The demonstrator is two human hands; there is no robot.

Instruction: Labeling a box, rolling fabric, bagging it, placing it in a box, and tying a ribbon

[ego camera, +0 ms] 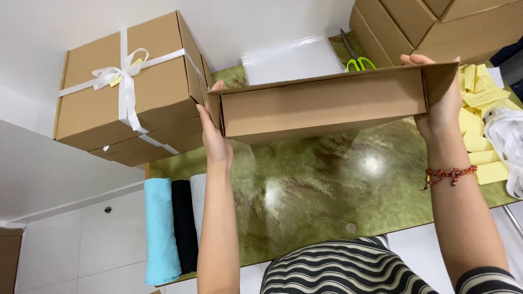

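White wall behind, pale tiled floor below; between them a green marbled table with a glossy top catching two light spots.

Left hand flat against the left end of a brown cardboard box, fingers spread upward along the end flap, palm pressing in. Right hand cups the right end, fingertips hooked over the top edge of the flap. Box is held between both grips, raised clear of the table, long side facing the camera, tilted slightly up to the right. Right wrist wears a red beaded bracelet.

Left of the box: a closed cardboard box tied with white ribbon, stacked on another box, at the table's far left corner. Near edge, left: three rolled cloths side by side, light blue, black, white.

Behind the held box: clear plastic bag, green-handled scissors. Far right corner: stack of plain cardboard boxes. Right edge: pile of yellow paper slips, loose white ribbon beside them.

Striped black-and-white clothing at bottom of frame.
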